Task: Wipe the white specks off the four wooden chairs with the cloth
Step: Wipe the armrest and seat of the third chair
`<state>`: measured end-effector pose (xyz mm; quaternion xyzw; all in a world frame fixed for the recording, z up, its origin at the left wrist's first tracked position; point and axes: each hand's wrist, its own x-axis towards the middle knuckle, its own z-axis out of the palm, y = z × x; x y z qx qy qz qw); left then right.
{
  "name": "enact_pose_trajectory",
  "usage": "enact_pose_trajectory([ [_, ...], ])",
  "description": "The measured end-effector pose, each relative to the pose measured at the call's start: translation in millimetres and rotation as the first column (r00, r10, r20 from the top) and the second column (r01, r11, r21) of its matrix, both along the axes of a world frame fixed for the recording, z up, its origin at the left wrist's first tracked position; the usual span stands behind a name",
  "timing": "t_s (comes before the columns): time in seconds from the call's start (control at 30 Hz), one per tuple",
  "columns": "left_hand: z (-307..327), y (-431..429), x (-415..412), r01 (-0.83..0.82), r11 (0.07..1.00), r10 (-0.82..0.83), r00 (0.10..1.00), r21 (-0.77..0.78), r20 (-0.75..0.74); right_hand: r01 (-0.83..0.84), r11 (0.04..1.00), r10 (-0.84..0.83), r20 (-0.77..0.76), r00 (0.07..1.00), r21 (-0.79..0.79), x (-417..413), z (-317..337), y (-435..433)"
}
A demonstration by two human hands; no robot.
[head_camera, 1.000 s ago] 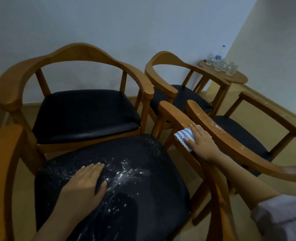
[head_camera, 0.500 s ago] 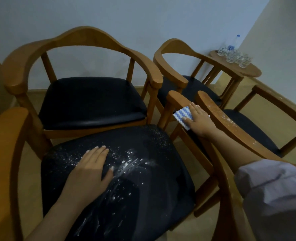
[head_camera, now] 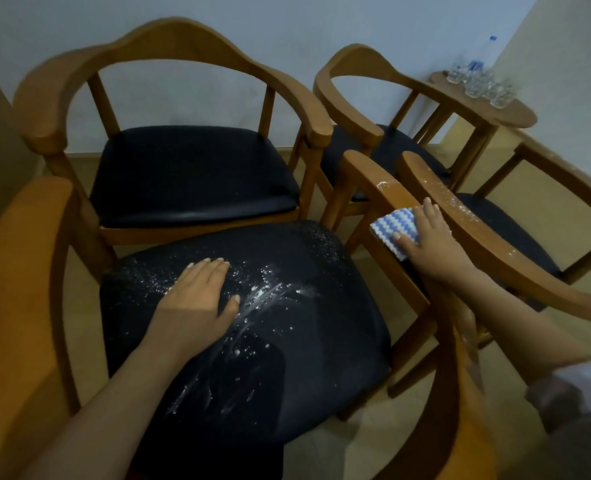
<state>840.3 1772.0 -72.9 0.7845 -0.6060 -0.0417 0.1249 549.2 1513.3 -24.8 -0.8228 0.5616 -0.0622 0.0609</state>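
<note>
Four wooden armchairs with black seats fill the view. The near chair's seat (head_camera: 287, 341) is scattered with white specks and smears. My left hand (head_camera: 197, 299) lies flat on that seat, fingers straight. My right hand (head_camera: 429, 233) presses a blue-and-white zigzag cloth (head_camera: 396, 226) onto the near chair's right armrest (head_camera: 367, 174), which has a white patch near its far end. The right chair's armrest (head_camera: 460, 209) beside it carries white specks too. The far left chair (head_camera: 190, 168) and far right chair (head_camera: 349, 95) look free of specks.
A small round wooden table (head_camera: 516, 112) in the far right corner holds several glasses (head_camera: 477, 84) and a water bottle. White walls stand close behind the chairs. Tan floor shows in the narrow gaps between them.
My right hand has drawn the cloth back along the armrest towards me, leaving a white patch near the armrest's far end. My left hand stays flat on the seat. The view has shifted.
</note>
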Motion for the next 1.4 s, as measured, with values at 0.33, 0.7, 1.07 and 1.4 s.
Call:
enact_pose_trajectory([
  [0.33,0.3,-4.9,-10.3,0.073,0.997,-0.072,0.995,-0.016,0.074,-0.015,0.996,0.012,-0.035,0.999,-0.084,41.3,-7.3,-45.5],
  [0.7,-1.9,-6.3,-13.4,0.108,0.994,-0.104,0.983,-0.02,0.153,-0.074,0.986,0.065,-0.064,0.996,-0.147,94.4,-9.5,-89.9],
  [1.07,-5.7,-4.7,-14.3,0.108,0.994,-0.107,0.982,0.004,0.155,-0.124,0.991,0.121,-0.046,0.992,-0.059,110.4,1.8,-104.0],
  [1.4,-4.1,-4.0,-14.3,0.092,0.996,-0.092,0.991,-0.002,0.1,-0.136,0.99,0.134,-0.05,0.99,-0.036,66.0,0.5,-69.3],
])
